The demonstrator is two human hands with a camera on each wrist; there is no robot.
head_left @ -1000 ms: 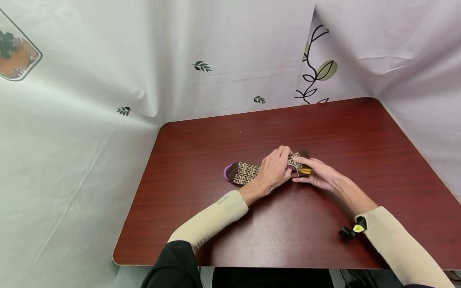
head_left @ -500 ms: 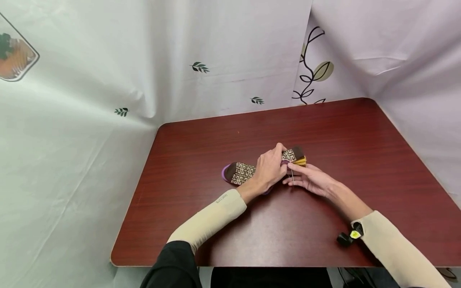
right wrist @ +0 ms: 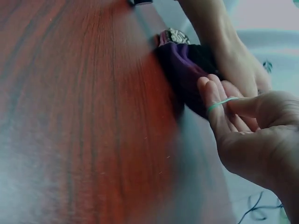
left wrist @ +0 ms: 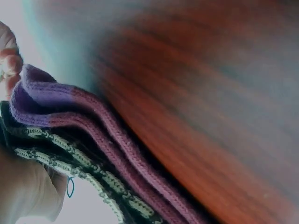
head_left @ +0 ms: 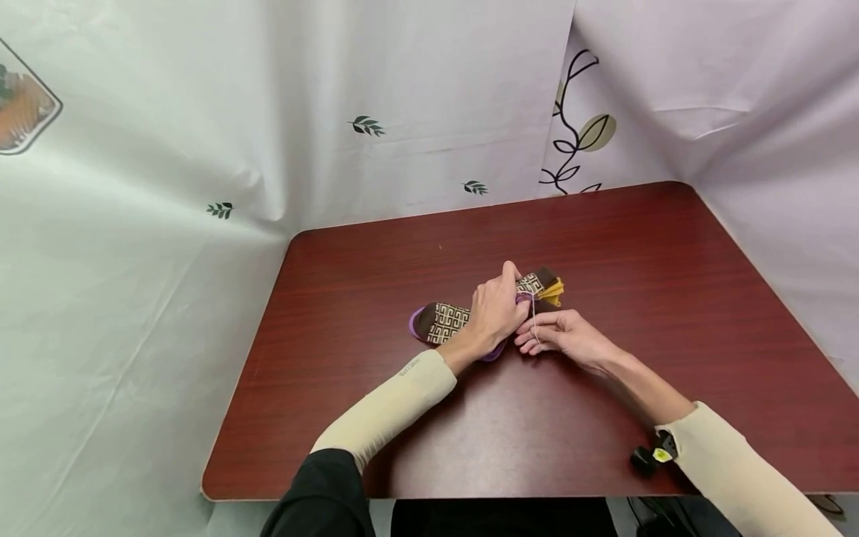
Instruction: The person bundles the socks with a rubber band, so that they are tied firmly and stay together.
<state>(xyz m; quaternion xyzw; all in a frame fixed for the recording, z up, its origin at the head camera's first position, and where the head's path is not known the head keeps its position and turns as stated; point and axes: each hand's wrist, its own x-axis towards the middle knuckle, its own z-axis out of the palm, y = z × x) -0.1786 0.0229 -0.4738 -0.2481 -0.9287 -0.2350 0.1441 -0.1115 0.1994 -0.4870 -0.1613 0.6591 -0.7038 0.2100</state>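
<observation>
A bundle of socks point(head_left: 448, 323) lies across the middle of the table. It has a brown-and-cream key pattern, purple layers and a yellow part at the right end. My left hand point(head_left: 495, 309) grips the bundle round its middle and hides that part. The stacked purple and patterned layers of the socks point(left wrist: 126, 154) show up close in the left wrist view. Just right and below, my right hand point(head_left: 570, 339) has its fingers bent, with a thin pale elastic band point(head_left: 535, 321) hooked on them and stretched toward the bundle. The right wrist view shows the band point(right wrist: 222, 102) across the fingers.
The reddish-brown table point(head_left: 376, 276) has rounded corners, with its front edge close to the body. White printed curtains point(head_left: 403, 89) hang behind it and to the sides. A small black camera point(head_left: 646, 459) is strapped at the right wrist.
My right hand has drawn away from the bundle's right end, down and left, with the band stretching out. The yellow end shows more now. My left hand keeps its grip, shifted slightly left.
</observation>
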